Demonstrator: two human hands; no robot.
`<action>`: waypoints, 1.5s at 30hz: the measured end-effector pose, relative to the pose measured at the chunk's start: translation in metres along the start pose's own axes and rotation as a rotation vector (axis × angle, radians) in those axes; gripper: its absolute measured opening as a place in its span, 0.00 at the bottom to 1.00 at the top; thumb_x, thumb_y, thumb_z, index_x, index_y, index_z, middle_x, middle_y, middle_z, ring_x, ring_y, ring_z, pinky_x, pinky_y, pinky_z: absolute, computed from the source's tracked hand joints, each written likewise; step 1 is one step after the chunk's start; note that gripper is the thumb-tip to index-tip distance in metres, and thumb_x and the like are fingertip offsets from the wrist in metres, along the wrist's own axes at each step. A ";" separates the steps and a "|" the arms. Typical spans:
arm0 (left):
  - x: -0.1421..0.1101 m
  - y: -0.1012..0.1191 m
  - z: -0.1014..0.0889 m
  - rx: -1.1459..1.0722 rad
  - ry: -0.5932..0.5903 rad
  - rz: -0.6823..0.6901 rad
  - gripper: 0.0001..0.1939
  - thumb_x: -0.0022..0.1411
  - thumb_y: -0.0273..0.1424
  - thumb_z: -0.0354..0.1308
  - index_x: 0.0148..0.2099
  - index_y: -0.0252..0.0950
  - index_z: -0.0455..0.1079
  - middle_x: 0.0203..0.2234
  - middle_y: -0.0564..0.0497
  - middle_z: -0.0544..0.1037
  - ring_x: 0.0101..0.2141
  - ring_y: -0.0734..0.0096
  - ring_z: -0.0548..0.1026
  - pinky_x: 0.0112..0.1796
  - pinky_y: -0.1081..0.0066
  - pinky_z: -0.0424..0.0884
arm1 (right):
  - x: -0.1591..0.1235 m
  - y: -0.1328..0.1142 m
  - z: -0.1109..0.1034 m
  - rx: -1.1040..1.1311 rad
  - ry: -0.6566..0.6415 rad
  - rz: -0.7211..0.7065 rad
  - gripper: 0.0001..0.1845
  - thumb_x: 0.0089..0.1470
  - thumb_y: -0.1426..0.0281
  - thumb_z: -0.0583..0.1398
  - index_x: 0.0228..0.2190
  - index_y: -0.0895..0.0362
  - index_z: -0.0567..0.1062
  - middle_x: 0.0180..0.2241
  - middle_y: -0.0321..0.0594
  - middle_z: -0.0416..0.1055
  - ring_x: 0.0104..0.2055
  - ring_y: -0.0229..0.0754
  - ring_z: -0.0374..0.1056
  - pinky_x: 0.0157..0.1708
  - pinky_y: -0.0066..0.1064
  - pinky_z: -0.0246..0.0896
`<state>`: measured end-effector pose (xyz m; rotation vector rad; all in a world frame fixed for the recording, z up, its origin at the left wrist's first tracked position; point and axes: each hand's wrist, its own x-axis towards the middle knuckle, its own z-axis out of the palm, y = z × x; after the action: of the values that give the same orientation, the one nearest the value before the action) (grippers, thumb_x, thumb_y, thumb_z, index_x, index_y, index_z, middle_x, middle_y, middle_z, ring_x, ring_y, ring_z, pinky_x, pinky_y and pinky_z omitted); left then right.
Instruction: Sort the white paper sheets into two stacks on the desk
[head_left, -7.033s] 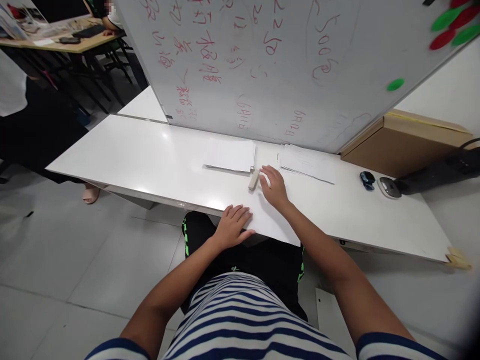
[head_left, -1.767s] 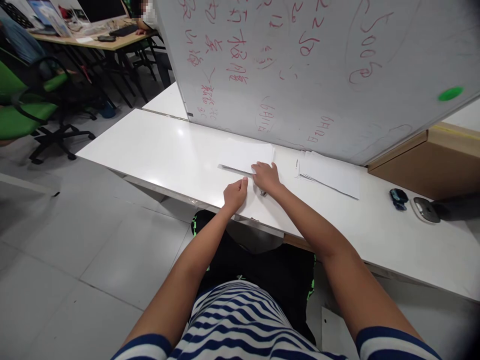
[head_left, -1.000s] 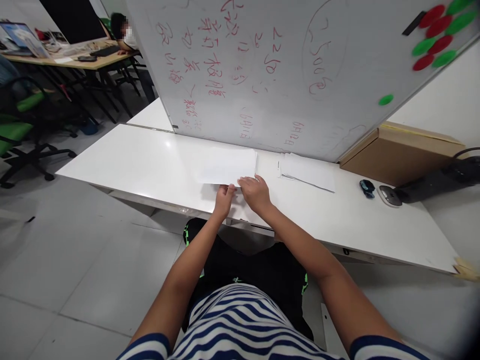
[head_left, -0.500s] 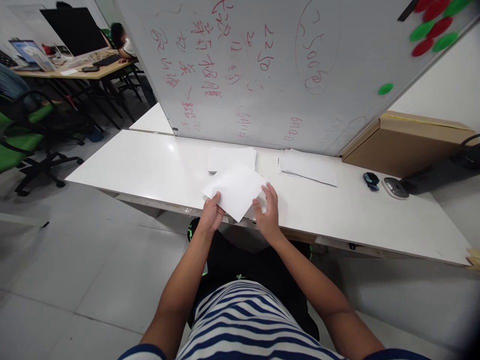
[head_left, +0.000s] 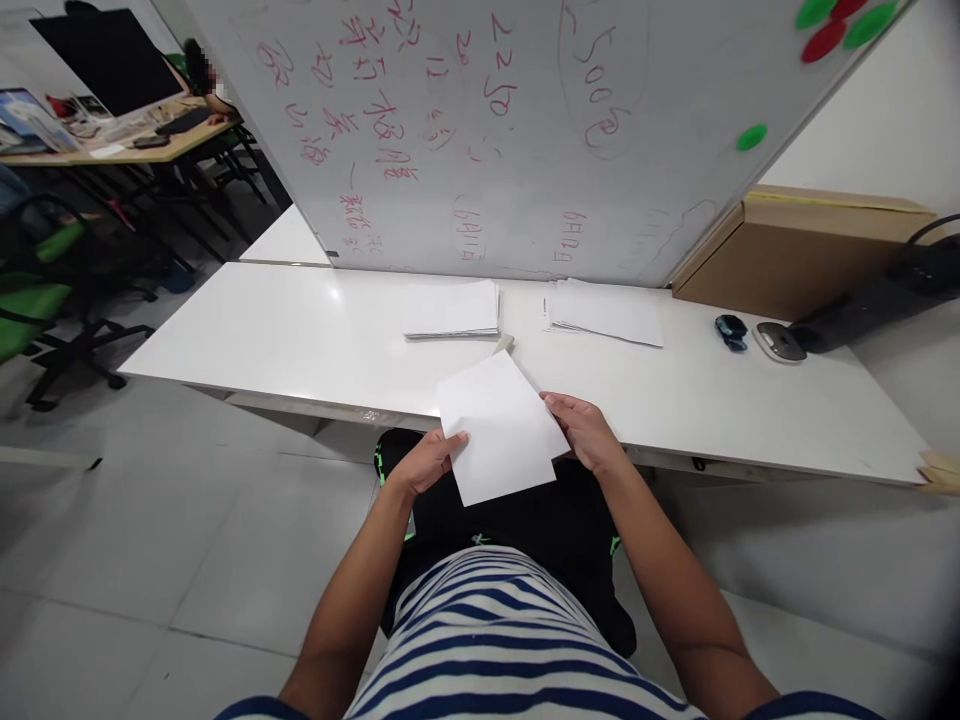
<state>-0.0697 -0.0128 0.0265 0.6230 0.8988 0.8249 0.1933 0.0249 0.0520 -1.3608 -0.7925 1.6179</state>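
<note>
White paper [head_left: 504, 430], folded or stacked with an uneven lower right corner, is held over my lap at the table's front edge. My left hand [head_left: 429, 460] pinches its left side, thumb on top. My right hand [head_left: 585, 428] grips the right corner, its thumb along the upper edge. Behind the paper, a small greyish-beige object [head_left: 504, 344] shows in part on the table; I cannot make out its kind. A stack of white paper [head_left: 452, 308] lies farther back, and a second paper stack [head_left: 606, 312] rests to its right.
A whiteboard [head_left: 480, 140] with red writing stands along the back of the white table [head_left: 277, 330]. On the right are a cardboard box [head_left: 787, 255], a dark blue watch-like object [head_left: 730, 332] and a grey-and-white mouse-like object [head_left: 780, 342]. A person sits at a far desk [head_left: 172, 140].
The paper has come nearer to my body and turned, uncovering the left stack and the small beige object. My right hand, loosely open before, has closed on the paper's right corner.
</note>
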 end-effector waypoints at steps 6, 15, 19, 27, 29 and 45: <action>0.003 -0.005 0.002 -0.014 0.021 -0.012 0.19 0.58 0.36 0.65 0.49 0.30 0.75 0.44 0.40 0.80 0.44 0.55 0.78 0.50 0.58 0.70 | -0.001 0.003 -0.012 -0.344 -0.009 -0.039 0.16 0.46 0.56 0.65 0.31 0.55 0.79 0.29 0.38 0.78 0.30 0.43 0.72 0.31 0.33 0.67; 0.012 -0.008 -0.005 -0.063 0.102 -0.010 0.20 0.58 0.34 0.65 0.50 0.29 0.74 0.44 0.40 0.80 0.44 0.57 0.78 0.50 0.59 0.72 | -0.008 -0.006 -0.025 -0.538 0.050 -0.104 0.15 0.48 0.57 0.62 0.30 0.55 0.78 0.30 0.38 0.77 0.31 0.43 0.71 0.30 0.31 0.63; 0.013 -0.008 0.004 -0.089 0.076 -0.019 0.20 0.58 0.34 0.65 0.51 0.30 0.74 0.47 0.40 0.79 0.46 0.57 0.77 0.51 0.60 0.72 | -0.010 -0.002 -0.022 -0.467 -0.016 -0.124 0.18 0.48 0.55 0.63 0.33 0.56 0.79 0.32 0.39 0.78 0.33 0.44 0.72 0.32 0.32 0.64; 0.014 -0.011 0.018 -0.139 0.126 0.006 0.20 0.56 0.34 0.67 0.50 0.33 0.73 0.46 0.43 0.79 0.44 0.60 0.78 0.50 0.60 0.71 | -0.018 -0.005 -0.009 -0.422 -0.248 -0.122 0.19 0.54 0.56 0.59 0.42 0.53 0.80 0.37 0.36 0.79 0.40 0.44 0.73 0.41 0.35 0.66; 0.014 -0.011 0.017 -0.110 0.167 0.022 0.20 0.54 0.34 0.68 0.49 0.33 0.73 0.45 0.43 0.79 0.43 0.60 0.78 0.50 0.60 0.71 | -0.018 -0.009 -0.009 -0.366 -0.227 -0.102 0.18 0.54 0.56 0.59 0.41 0.52 0.80 0.37 0.37 0.79 0.40 0.44 0.73 0.41 0.35 0.67; 0.004 -0.016 0.032 -0.065 0.231 0.031 0.24 0.52 0.39 0.69 0.48 0.32 0.74 0.44 0.40 0.79 0.41 0.58 0.77 0.43 0.64 0.72 | -0.034 -0.006 0.014 -0.409 -0.194 -0.120 0.23 0.50 0.55 0.64 0.45 0.54 0.77 0.44 0.42 0.77 0.45 0.51 0.72 0.44 0.42 0.68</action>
<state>-0.0346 -0.0220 0.0284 0.4927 1.0690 0.9640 0.1819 -0.0028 0.0749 -1.4124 -1.3534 1.5625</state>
